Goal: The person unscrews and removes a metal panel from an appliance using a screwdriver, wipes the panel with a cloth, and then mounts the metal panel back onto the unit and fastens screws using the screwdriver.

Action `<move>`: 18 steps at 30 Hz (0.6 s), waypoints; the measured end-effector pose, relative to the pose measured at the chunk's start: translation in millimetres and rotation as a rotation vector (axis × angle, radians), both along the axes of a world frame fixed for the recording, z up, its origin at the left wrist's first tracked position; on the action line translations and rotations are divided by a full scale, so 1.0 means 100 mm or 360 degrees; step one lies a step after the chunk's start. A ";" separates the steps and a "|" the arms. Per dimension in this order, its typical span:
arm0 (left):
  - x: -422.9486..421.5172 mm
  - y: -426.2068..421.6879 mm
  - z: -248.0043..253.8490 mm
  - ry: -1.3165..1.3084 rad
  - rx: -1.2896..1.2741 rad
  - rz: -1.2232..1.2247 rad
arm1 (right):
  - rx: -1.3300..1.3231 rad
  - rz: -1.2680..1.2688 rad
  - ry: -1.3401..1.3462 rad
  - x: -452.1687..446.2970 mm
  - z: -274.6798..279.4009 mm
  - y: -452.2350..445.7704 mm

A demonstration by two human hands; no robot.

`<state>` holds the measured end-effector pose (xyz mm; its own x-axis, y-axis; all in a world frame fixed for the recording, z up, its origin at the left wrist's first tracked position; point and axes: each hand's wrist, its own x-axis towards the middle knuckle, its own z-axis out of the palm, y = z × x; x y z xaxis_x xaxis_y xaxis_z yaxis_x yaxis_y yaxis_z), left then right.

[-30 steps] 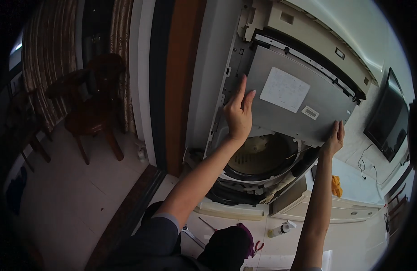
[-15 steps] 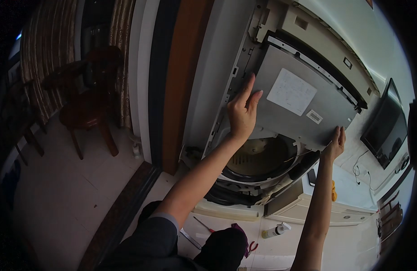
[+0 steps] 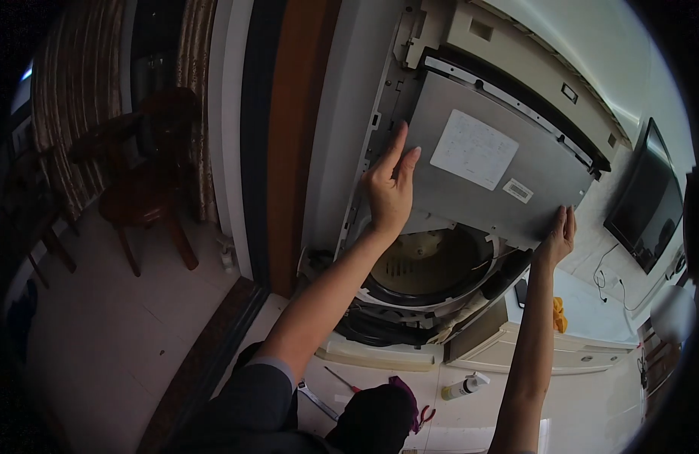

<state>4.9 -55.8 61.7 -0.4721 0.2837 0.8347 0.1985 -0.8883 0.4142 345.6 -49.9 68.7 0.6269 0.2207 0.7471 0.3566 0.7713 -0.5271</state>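
Observation:
A flat grey metal panel [image 3: 459,198], with a white printed sheet [image 3: 475,149] and a small barcode label [image 3: 518,191], leans across the upper front of an opened washing machine. My left hand [image 3: 391,193] holds its left edge, index finger pointing up and thumb apart on the front side. At the lower right corner my right hand [image 3: 558,238] grips the edge, fingers together. Along the panel's top runs a black strip [image 3: 542,121] under the machine's beige control housing [image 3: 531,72]. Below the panel shows the round drum opening [image 3: 421,261] with its dark rim.
On the floor lie a screwdriver [image 3: 342,380], a wrench [image 3: 319,402], red-handled pliers [image 3: 423,418] and a spray bottle [image 3: 464,387]. A white cabinet [image 3: 531,337] with a yellow cloth [image 3: 560,314] stands right, below a wall television [image 3: 650,198]. Wooden chair [image 3: 149,200] at left.
My view has shifted slightly, so the panel and machine sit a little further left. Both hands keep their places on the panel. A blurred pale shape now shows at the right edge.

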 end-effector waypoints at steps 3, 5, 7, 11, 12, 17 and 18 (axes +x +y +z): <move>-0.02 0.02 -0.01 0.0062 0.0036 0.0036 | 0.0048 0.0104 0.0037 -0.02 -0.04 0.07; -0.01 0.19 -0.03 0.0032 0.0218 0.0151 | 0.0035 0.0018 0.0071 0.08 -0.09 0.11; 0.00 0.13 -0.04 -0.0004 0.0110 0.0120 | 0.0060 0.0027 0.0037 0.05 -0.07 0.07; 0.03 0.04 -0.01 -0.0051 -0.0035 0.0050 | 0.0024 -0.0072 -0.0007 -0.10 0.04 -0.09; 0.03 0.02 0.00 -0.0049 -0.0074 0.0065 | 0.0026 -0.0078 0.0007 -0.08 0.03 -0.08; 0.02 0.00 -0.04 -0.0037 -0.0223 0.0063 | -0.0015 0.0007 0.0070 -0.10 -0.02 -0.10; 0.02 0.01 -0.06 -0.0073 -0.0147 0.0042 | -0.0021 0.0005 0.0081 -0.11 -0.03 -0.12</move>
